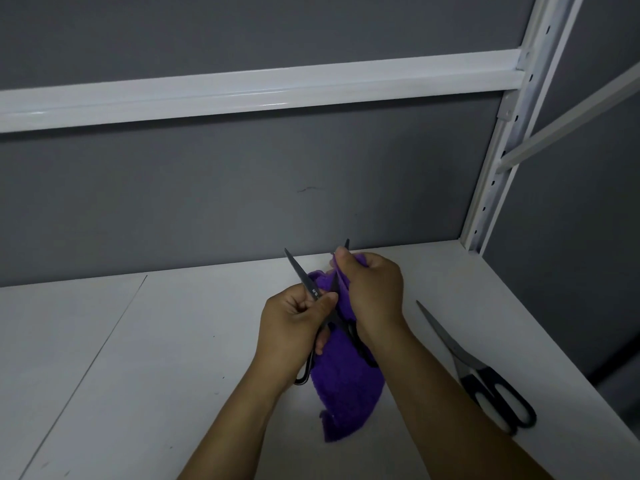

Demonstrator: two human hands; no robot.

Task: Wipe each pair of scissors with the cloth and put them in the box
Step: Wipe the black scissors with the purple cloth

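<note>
A pair of black scissors (300, 271) is held spread apart above the white table, blades pointing up and away. My left hand (294, 323) grips it near the pivot, thumb across the left blade. My right hand (372, 289) pinches a purple cloth (346, 382) around the right blade, whose tip sticks out above my fingers. The cloth hangs down between my hands onto the table. A second pair of scissors (485, 379), with silver blades and black-and-white handles, lies closed on the table to the right. No box is in view.
The white table (156, 358) meets a grey back panel. A white shelf rail (242, 95) runs overhead and a white slotted upright (491, 188) stands at the right corner. The table's right edge runs just past the lying scissors.
</note>
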